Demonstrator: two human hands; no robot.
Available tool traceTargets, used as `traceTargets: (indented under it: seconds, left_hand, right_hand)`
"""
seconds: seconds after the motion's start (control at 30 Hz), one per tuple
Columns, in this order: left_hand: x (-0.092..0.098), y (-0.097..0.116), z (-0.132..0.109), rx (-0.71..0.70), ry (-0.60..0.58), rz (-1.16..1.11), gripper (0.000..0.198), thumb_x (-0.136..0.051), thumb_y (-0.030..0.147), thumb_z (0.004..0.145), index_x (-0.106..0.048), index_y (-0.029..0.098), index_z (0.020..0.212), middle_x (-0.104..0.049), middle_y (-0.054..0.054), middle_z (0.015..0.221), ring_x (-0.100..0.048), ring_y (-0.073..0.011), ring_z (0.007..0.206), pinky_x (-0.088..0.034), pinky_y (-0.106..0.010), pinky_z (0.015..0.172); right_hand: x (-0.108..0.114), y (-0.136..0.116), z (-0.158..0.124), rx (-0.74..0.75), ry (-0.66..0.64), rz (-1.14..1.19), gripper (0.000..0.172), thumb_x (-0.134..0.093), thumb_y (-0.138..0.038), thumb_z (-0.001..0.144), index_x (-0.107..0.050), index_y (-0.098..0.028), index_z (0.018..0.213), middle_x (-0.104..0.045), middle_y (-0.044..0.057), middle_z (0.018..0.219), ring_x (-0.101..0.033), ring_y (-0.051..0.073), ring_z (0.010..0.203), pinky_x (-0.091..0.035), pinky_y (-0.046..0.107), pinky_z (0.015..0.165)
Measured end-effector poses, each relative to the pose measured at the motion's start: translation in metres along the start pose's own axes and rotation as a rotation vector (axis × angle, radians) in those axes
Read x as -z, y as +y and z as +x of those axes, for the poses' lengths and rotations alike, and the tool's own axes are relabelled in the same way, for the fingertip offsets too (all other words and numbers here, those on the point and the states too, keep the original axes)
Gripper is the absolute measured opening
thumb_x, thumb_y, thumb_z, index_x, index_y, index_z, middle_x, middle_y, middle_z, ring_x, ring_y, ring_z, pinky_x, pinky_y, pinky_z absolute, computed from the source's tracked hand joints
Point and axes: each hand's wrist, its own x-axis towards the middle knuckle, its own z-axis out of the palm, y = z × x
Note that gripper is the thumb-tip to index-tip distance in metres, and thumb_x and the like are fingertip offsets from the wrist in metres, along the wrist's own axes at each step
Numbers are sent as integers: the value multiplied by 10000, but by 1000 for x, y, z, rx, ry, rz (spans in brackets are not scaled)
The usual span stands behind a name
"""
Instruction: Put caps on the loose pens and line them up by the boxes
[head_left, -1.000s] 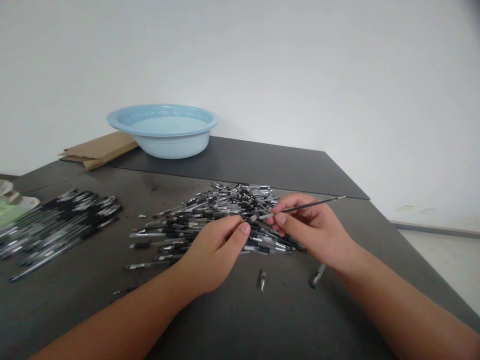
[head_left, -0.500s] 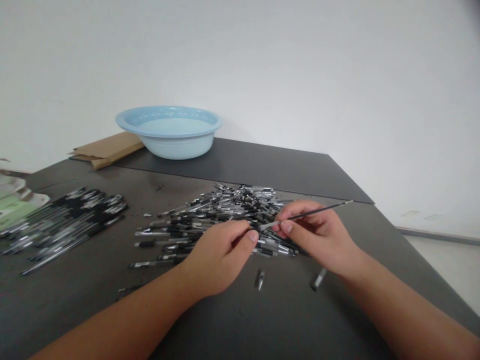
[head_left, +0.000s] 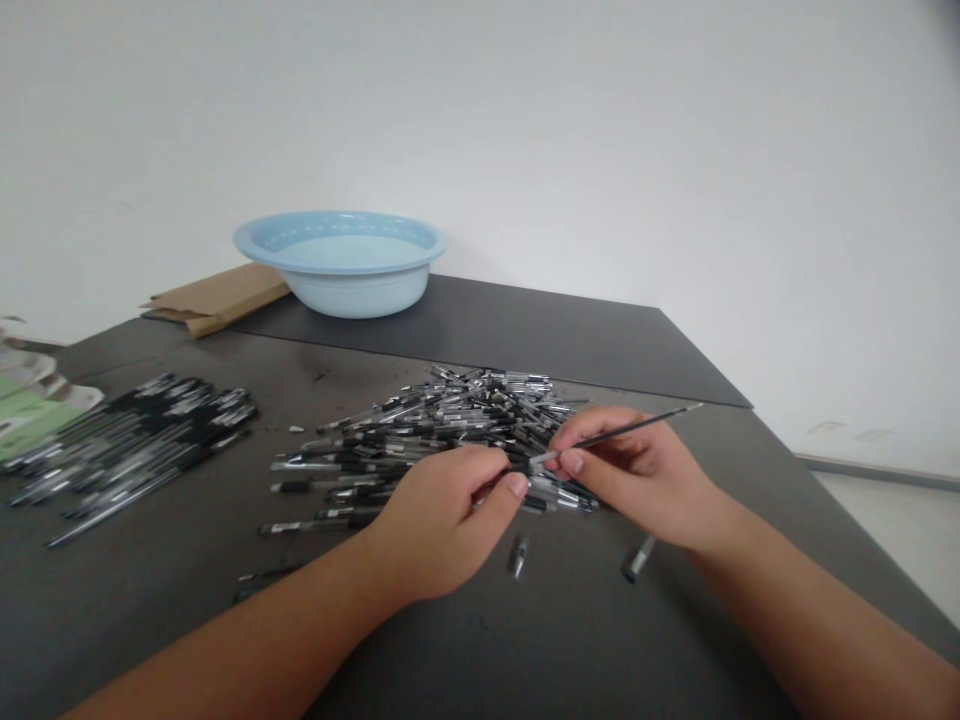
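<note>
The right hand (head_left: 637, 475) pinches a thin pen refill (head_left: 622, 430) between thumb and fingers, its far end pointing right and away; the left hand (head_left: 442, 520) is curled just left of the refill's near tip, fingers closed, though what it grips I cannot tell; both hover over the near edge of a pile of pens (head_left: 442, 430) on the dark table (head_left: 525, 640); two small pen parts (head_left: 517, 556) lie near the hands; a second heap of pens (head_left: 135, 445) lies far left; a blue basin (head_left: 341, 260) stands at the far side beside a piece of cardboard (head_left: 214, 298).
</note>
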Motion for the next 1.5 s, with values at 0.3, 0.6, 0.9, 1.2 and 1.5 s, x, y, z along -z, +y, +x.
traceTargets:
  seconds: [0.3, 0.6, 0.9, 1.2, 1.5]
  left_hand:
    - [1, 0, -1, 49, 27, -37, 430, -403, 434, 1089, -440, 204, 728, -513, 24, 699, -475, -158, 678, -256, -329, 634]
    - [8, 2, -1, 16, 28, 11, 413, -418, 422, 1080, -447, 205, 730, -504, 23, 699, -461, -158, 675, -250, -330, 630]
    - [7, 1, 0, 12, 36, 17, 405, -415, 407, 1084, -443, 206, 733, -509, 21, 703, -462, -162, 680, -244, -332, 633]
    - [5, 1, 0, 28, 14, 20, 405, -412, 410, 1086, -442, 207, 737, -511, 19, 714, -474, -164, 694, -255, -332, 642]
    - [6, 0, 0, 4, 6, 38, 404, -421, 408, 1084, -439, 207, 734, -511, 18, 712, -468, -165, 692, -250, -333, 639]
  right_hand:
    - [0, -2, -2, 40, 1, -7, 121, -782, -325, 936, -758, -209, 910, -728, 52, 812, -665, 160, 689, -520, 252, 584]
    - [-4, 3, -2, 39, 21, 9, 111, -770, -321, 948, -761, -213, 921, -727, 48, 823, -668, 158, 690, -520, 248, 581]
    - [-6, 4, -3, 64, 58, 38, 90, -761, -313, 959, -752, -229, 927, -732, 39, 821, -668, 150, 677, -528, 246, 580]
    - [-6, 5, -3, 103, 72, 30, 64, -763, -289, 957, -762, -232, 929, -747, 48, 833, -688, 157, 698, -549, 253, 598]
    - [-2, -1, -3, 106, 16, -42, 85, -732, -278, 972, -757, -209, 930, -736, 60, 859, -684, 167, 721, -537, 263, 610]
